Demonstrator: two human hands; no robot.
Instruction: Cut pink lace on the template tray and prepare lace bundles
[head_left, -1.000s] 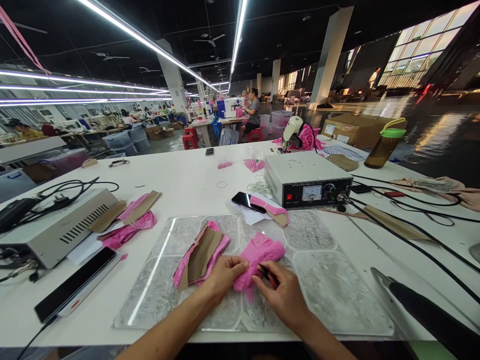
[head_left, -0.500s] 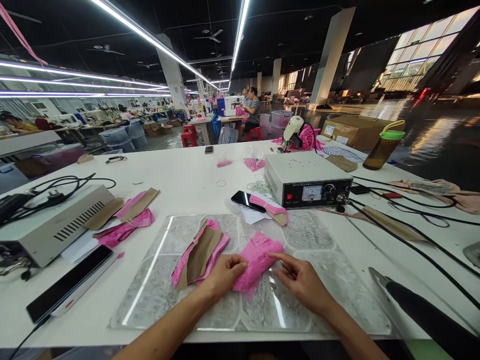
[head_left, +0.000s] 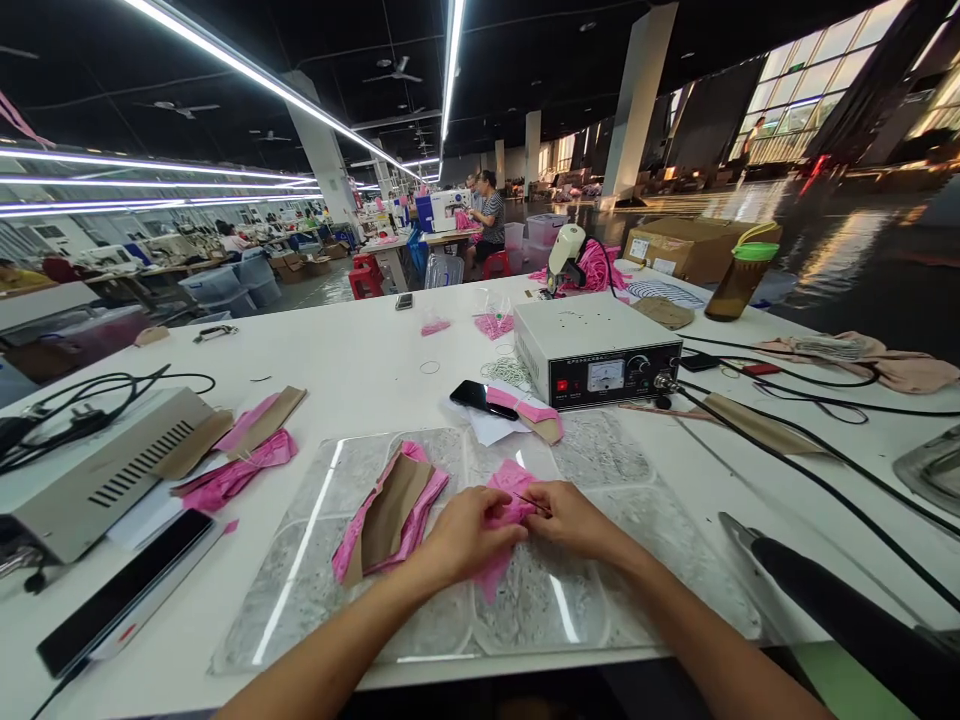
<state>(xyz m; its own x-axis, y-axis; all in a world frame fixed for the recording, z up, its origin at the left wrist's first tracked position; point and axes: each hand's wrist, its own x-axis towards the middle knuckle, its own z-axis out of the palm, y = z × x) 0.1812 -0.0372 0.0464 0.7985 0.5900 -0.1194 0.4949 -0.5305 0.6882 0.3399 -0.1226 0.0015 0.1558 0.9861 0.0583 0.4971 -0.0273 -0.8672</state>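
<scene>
Pink lacy fabric (head_left: 495,578) lies on a clear, grey-patterned mat (head_left: 300,590), partly covered by both hands. My left hand (head_left: 471,528) pinches the fabric's left side, thumb and fingers pressed together. From the right, my right hand (head_left: 571,515) is closed on a thin dark pointed tool (head_left: 531,502), whose tip touches the fabric. What the tool is cannot be made out. Left of my hands rests a bundle of pink fabric with a brown strip (head_left: 390,512).
A control box (head_left: 600,340) with cables stands behind the mat, beside a phone (head_left: 472,396). Another box (head_left: 97,470) and a large phone (head_left: 124,590) are at left. A black-handled tool (head_left: 825,590) lies at right. Two people sit at a far sewing table.
My hands have come together over the pink fabric. My right hand has moved left and closed on the thin tool, and the fabric is more bunched. The view has shifted slightly.
</scene>
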